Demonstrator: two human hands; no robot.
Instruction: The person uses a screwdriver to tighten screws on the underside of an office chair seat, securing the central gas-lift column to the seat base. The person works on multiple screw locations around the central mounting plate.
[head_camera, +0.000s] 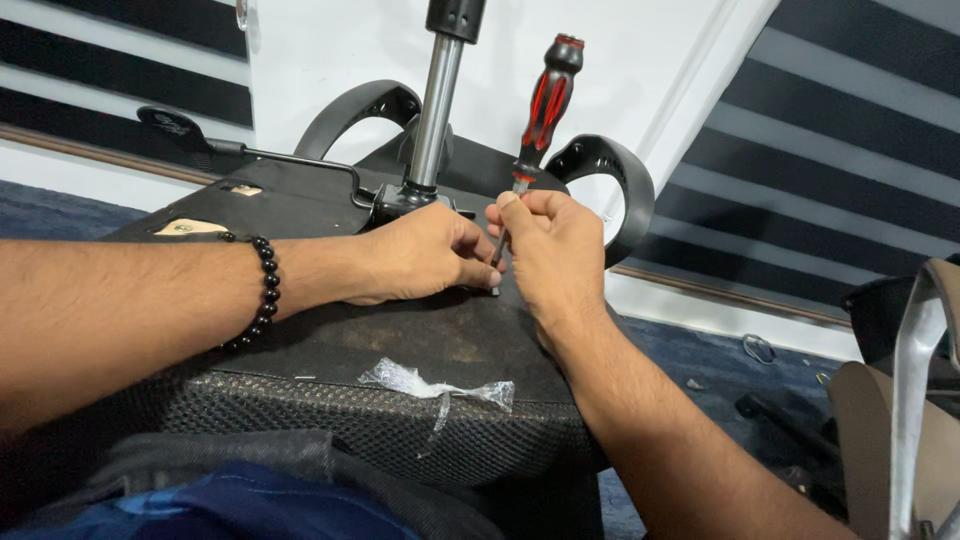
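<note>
**Screwdriver held upright on chair underside**

The screwdriver (535, 130), red-and-black handle up, stands between both hands, tip on the upturned chair seat (420, 340). The right hand (550, 250) pinches its shaft. The left hand (415, 255) rests curled beside the tip. The gas-lift column (432, 110) rises behind the left hand; a plastic wrapper (430, 383) lies nearer the body.

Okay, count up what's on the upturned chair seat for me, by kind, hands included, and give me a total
Hands: 2, left hand and right hand
Screwdrivers: 1, red and black screwdriver, held upright by the right hand
Armrests: 2, armrest and armrest
Metal posts: 1, post
Plastic wrappers: 1, wrapper
Total: 7
</note>
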